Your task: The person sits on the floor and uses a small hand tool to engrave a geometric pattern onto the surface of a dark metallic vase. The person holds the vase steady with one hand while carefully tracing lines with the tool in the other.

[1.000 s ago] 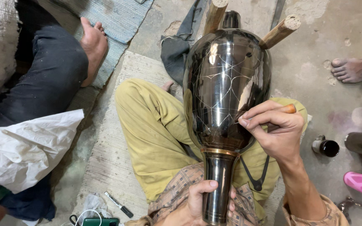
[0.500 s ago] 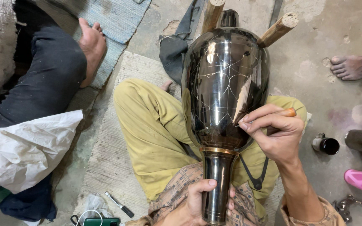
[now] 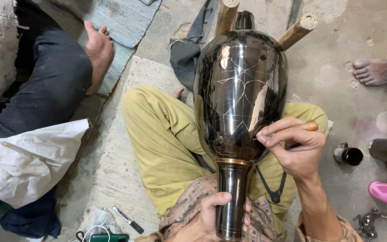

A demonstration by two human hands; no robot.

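So far you have scratched a web of thin pale lines into the upper body of the dark metal vase (image 3: pixel 240 94): curved arcs and crossing strokes run over the shoulder and down toward the middle. The lower part of the body, near the brass-coloured ring above the neck, looks mostly plain and glossy, so by my reading a fair share of the surface is not yet marked; how the far side stands is hidden from view.

Your left hand (image 3: pixel 213 215) is wrapped closed around the narrow neck of the vase, thumb across the front, steadying it against your lap. Your right hand (image 3: pixel 294 145) is curled shut on a slim engraving tool (image 3: pixel 307 127) with an orange-brown handle end, fingertips pinched together and pressed to the right flank of the vase, where the tool's point meets the metal.

The vase lies lengthwise between both hands, neck toward you over your yellow trousers (image 3: pixel 162 134), its far end propped among wooden pegs (image 3: pixel 297 30). A small dark cup (image 3: pixel 349 155) stands on the floor just right of your knee.
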